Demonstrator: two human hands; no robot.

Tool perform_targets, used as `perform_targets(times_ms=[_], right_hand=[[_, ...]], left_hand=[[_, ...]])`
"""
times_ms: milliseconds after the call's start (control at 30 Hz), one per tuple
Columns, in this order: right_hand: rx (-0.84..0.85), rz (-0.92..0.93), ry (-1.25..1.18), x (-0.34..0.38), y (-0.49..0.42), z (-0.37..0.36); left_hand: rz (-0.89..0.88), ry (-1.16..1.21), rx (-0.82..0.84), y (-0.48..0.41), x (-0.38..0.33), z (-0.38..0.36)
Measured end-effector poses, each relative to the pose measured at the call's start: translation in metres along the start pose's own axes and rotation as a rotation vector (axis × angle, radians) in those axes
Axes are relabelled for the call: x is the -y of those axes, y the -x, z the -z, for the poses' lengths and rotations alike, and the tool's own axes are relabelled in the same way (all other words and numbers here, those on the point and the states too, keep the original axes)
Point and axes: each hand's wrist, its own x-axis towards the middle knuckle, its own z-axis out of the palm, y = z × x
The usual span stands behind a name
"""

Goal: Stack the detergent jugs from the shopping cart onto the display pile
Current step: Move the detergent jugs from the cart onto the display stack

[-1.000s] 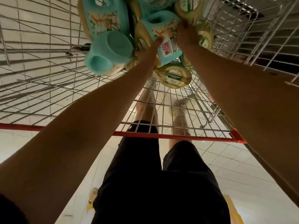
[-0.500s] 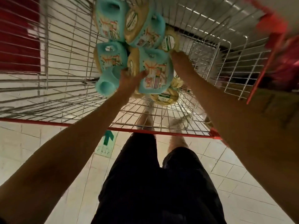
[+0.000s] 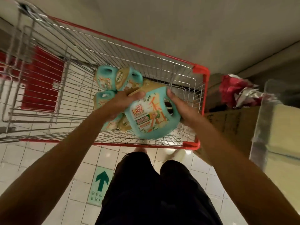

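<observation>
Held jug: teal plastic detergent jug (image 3: pixel 151 116) with orange-and-white label, raised over the near right part of the basket, tilted, label up, clamped between both hands.
Left hand (image 3: pixel 123 103): curled over the jug's tan cap end, pressing in from the left.
Right hand (image 3: pixel 180 109): thumb hooked on the upper edge beside the moulded handle, palm against the handle side. Other fingers hidden behind the jug, so unreadable.
Handling: probably full, so heavy and prone to slosh. Stiff walls, with a smooth and likely slippery surface. Not fragile, though possibly leaky at the cap if dropped.
Best hold: one hand through the handle loop, the other under the base.
Cart: silver wire shopping cart with red rim (image 3: pixel 201 72), close in front of the legs.
Other stock: matching teal jugs (image 3: pixel 105 78) heaped on the basket floor, just beyond and below the held one.
In the way: the right-hand wire wall and red rim. Just beside the cart, a brown cardboard box (image 3: pixel 230 124) with crumpled red-and-silver wrapping (image 3: pixel 237 93) near it.
Further right: pale block under clear plastic (image 3: pixel 284 135).
Display pile: not identifiable with certainty.
Floor: white tiles, green arrow sticker (image 3: pixel 102 181).
</observation>
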Motion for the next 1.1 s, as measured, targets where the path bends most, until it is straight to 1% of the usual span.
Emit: perform_targets(times_ms=[100, 167, 200, 267, 333, 400, 467, 633, 700, 767, 833, 900, 967, 1033, 1100], right_hand=[[-0.072, 0.053, -0.114, -0.019, 0.041, 0.017], [-0.133, 0.064, -0.241, -0.033, 0.072, 0.032], [-0.149, 0.069, -0.312, -0.040, 0.088, 0.039], [-0.151, 0.094, -0.410, -0.053, 0.117, 0.048], [-0.188, 0.113, -0.451, -0.064, 0.147, 0.057], [-0.272, 0.126, -0.507, -0.075, 0.175, 0.069], [-0.347, 0.151, -0.549, -0.079, 0.201, 0.078], [-0.458, 0.187, -0.677, -0.101, 0.248, 0.113], [-0.449, 0.194, -0.733, -0.115, 0.268, 0.127], [-0.411, 0.242, -0.780, -0.127, 0.286, 0.140], [-0.426, 0.321, -0.787, -0.137, 0.306, 0.157], [-0.460, 0.391, -0.787, -0.144, 0.326, 0.173], [-0.457, 0.417, -0.838, -0.152, 0.343, 0.187], [-0.432, 0.457, -0.880, -0.164, 0.357, 0.202], [-0.366, 0.531, -0.859, -0.171, 0.371, 0.216]], left_hand=[[-0.060, 0.044, -0.115, 0.014, 0.003, -0.043], [-0.104, 0.157, -0.169, 0.027, 0.012, -0.073], [-0.102, 0.230, -0.161, 0.034, 0.017, -0.090], [-0.029, 0.341, -0.068, 0.049, 0.023, -0.121], [0.020, 0.386, 0.045, 0.060, 0.025, -0.156], [0.028, 0.409, 0.061, 0.066, 0.025, -0.187], [0.035, 0.386, 0.051, 0.066, 0.022, -0.216], [-0.003, 0.327, 0.104, 0.058, -0.005, -0.285], [-0.025, 0.272, 0.163, 0.058, -0.011, -0.310], [-0.060, 0.221, 0.237, 0.058, -0.016, -0.333], [-0.108, 0.154, 0.271, 0.061, -0.024, -0.359], [-0.156, 0.094, 0.282, 0.065, -0.031, -0.387], [-0.201, 0.035, 0.266, 0.066, -0.033, -0.411], [-0.278, -0.016, 0.225, 0.066, -0.032, -0.428], [-0.371, -0.060, 0.230, 0.064, -0.030, -0.442]])
